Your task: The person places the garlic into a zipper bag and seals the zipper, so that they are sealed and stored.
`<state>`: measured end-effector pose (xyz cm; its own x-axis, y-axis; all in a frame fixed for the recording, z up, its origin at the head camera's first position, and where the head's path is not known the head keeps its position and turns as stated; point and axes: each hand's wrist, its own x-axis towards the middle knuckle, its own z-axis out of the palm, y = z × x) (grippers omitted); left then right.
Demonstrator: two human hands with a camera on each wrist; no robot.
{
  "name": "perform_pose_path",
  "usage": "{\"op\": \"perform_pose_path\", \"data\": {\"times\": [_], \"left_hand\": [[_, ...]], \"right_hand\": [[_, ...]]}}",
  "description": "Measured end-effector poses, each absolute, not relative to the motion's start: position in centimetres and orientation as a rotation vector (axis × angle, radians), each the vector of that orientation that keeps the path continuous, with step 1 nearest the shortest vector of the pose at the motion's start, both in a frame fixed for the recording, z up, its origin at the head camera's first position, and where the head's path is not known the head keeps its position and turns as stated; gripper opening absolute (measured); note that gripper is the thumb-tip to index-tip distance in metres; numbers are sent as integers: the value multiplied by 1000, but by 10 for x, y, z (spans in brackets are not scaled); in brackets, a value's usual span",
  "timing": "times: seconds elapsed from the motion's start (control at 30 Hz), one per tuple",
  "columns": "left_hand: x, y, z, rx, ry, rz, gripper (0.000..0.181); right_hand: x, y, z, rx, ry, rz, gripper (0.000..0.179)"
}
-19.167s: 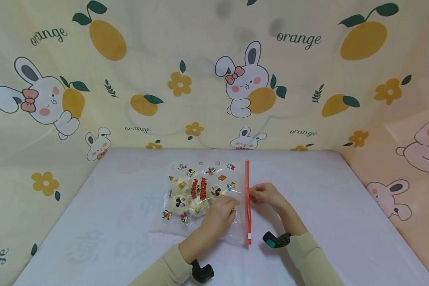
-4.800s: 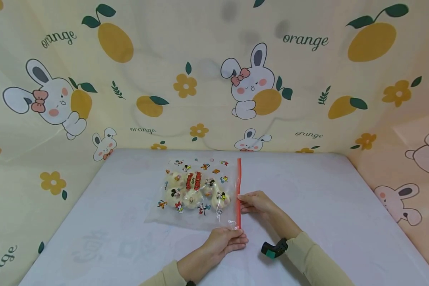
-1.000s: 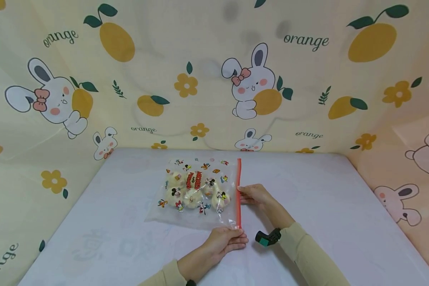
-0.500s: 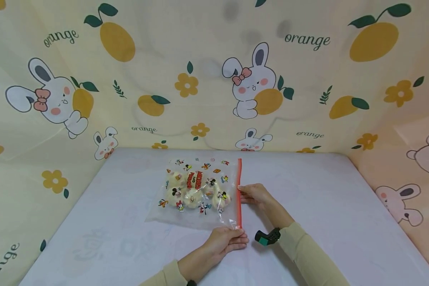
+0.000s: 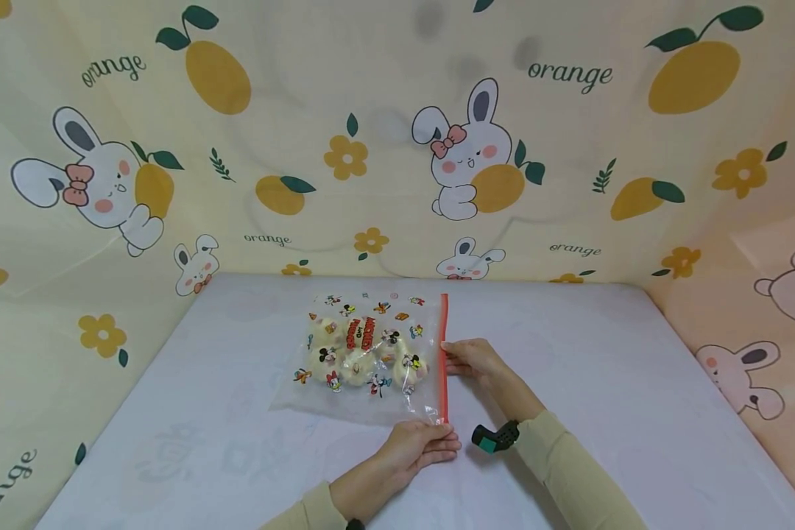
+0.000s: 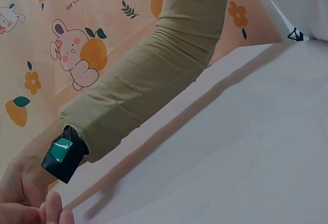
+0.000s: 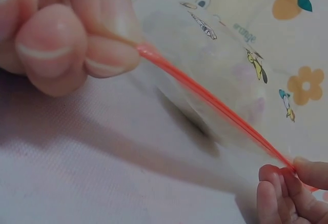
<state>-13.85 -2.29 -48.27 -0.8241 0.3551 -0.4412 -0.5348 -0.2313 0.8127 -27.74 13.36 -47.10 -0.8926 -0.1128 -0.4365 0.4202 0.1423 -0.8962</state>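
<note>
A clear zip bag with cartoon prints and a red zip strip along its right side lies on the table. Several pale round things show through the plastic; their kind is unclear. With thumb and fingers my left hand pinches the bag's near right corner at the strip's end. My right hand pinches the same strip near its middle. The right wrist view shows the red strip taut between my right hand and my left hand. Fingers cover both gripped spots.
A white cloth covers the table. Behind it hangs a curtain printed with rabbits and oranges. A black device is strapped at my right wrist, below the sleeve.
Since the oldest frame, my left hand has gone from on top of the bag to its near corner, and the bag sits slightly further left. Lately my right hand slid a little away along the strip.
</note>
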Motion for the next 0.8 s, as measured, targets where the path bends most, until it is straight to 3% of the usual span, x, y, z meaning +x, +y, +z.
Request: {"op": "perform_pose_path", "data": {"times": [0.8], "left_hand": [[-140, -23, -482, -207, 1466, 2096, 27]], "right_hand": [[-280, 134, -469, 304, 2018, -1814, 41]]}}
